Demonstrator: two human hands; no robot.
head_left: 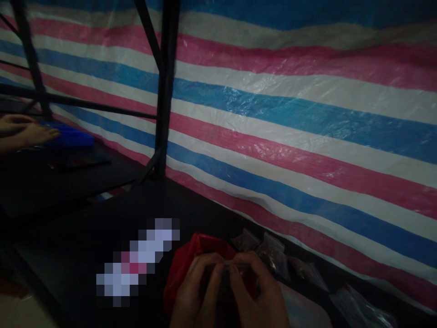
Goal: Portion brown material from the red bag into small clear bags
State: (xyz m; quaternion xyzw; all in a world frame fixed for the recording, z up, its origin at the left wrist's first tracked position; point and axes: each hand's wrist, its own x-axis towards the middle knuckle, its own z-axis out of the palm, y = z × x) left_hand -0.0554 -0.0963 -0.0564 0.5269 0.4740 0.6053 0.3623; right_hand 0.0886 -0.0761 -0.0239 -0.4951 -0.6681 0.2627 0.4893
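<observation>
My left hand (196,289) and my right hand (257,287) are side by side at the bottom of the head view, fingertips almost meeting. Both pinch the upper edge of what looks like a small clear plastic bag (226,269); its contents are too dark to make out. Behind and left of my hands, a red plastic bag (198,244) lies on the black table (146,205). Several small zip bags with small brownish contents lie beyond my right hand, among them one zip bag (272,255) close to my knuckles. A pale, smooth object (303,306) sits beside my right wrist.
A pixelated pale strip (136,259) lies left of the red bag. A black metal post (165,91) rises at the table's back, before a striped plastic sheet (290,105). Far left, another person's hands (32,132) are at a blue bin (73,135).
</observation>
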